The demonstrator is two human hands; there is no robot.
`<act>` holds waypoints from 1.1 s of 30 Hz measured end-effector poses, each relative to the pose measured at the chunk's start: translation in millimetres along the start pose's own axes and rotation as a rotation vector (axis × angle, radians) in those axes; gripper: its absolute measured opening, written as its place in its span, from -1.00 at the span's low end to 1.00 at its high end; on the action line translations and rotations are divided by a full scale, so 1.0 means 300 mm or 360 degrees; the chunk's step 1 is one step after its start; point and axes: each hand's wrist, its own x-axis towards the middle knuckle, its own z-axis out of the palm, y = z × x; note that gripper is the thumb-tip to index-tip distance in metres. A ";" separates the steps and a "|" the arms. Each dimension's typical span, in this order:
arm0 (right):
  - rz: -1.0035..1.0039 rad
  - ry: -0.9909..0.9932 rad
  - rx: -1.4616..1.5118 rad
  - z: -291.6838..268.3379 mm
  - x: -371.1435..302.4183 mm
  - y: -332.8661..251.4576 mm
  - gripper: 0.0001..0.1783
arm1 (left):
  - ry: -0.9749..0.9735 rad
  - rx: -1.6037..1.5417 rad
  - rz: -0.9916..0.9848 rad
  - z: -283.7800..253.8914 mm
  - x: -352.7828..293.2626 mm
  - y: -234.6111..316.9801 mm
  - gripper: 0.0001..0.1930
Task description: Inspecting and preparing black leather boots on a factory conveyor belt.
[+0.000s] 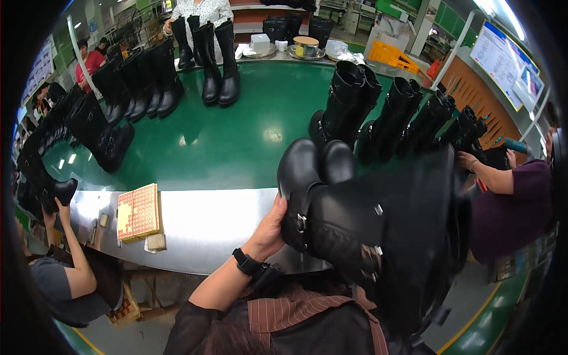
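A pair of tall black boots [349,219] with buckled straps is held up in front of me, tilted, toes toward the far left and the wide shafts toward the right. My left hand [270,229], with a black watch on its wrist, grips the nearer boot around the foot, its thumb along the side by the toe. The second boot [338,163] lies alongside, mostly covered by the nearer one. The shafts look smeared by motion. My right hand does not show; the boots cover the area where it might be.
Black boots [222,65] stand in rows on the green surface [236,148], left and right. A block of stickered sheets [139,213] and a tan block [157,241] lie on the metal edge [201,228]. Co-workers handle boots at left [68,225] and right [488,174].
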 end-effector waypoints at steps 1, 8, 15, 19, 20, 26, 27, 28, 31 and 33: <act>0.0003 -0.0020 -0.0032 0.010 0.000 -0.003 -0.37 | -0.0042 -0.0161 -0.0100 -0.012 -0.002 0.013 -0.40; -0.0076 0.0215 -0.0302 0.059 -0.039 0.006 -0.31 | -0.0121 -0.0319 -0.0104 -0.041 -0.038 0.075 -0.40; -0.0424 0.0485 -0.0331 0.036 -0.070 0.049 -0.39 | 0.0019 -0.0596 0.0030 -0.075 -0.082 0.074 -0.38; -0.0498 0.0575 -0.0310 0.015 -0.067 0.058 -0.38 | 0.0088 -0.0565 0.0065 -0.097 -0.087 0.066 -0.38; -0.0496 0.0588 -0.0314 0.012 -0.067 0.060 -0.38 | 0.0093 -0.0544 0.0081 -0.100 -0.090 0.065 -0.39; -0.0475 0.0642 -0.0432 0.021 -0.065 0.070 -0.38 | 0.0185 -0.0460 0.0081 -0.090 -0.098 0.059 -0.43; -0.0462 0.0679 -0.0498 0.025 -0.063 0.071 -0.38 | 0.0216 -0.0400 0.0073 -0.085 -0.097 0.057 -0.45; -0.0460 0.0687 -0.0495 0.031 -0.060 0.073 -0.38 | 0.0203 -0.0410 0.0073 -0.080 -0.097 0.056 -0.45; -0.0436 0.0636 -0.0532 0.043 -0.058 0.073 -0.39 | 0.0245 -0.0426 0.0071 -0.071 -0.099 0.052 -0.46; -0.0465 0.0758 -0.0560 0.045 -0.060 0.072 -0.46 | 0.0259 -0.0449 0.0081 -0.070 -0.102 0.050 -0.46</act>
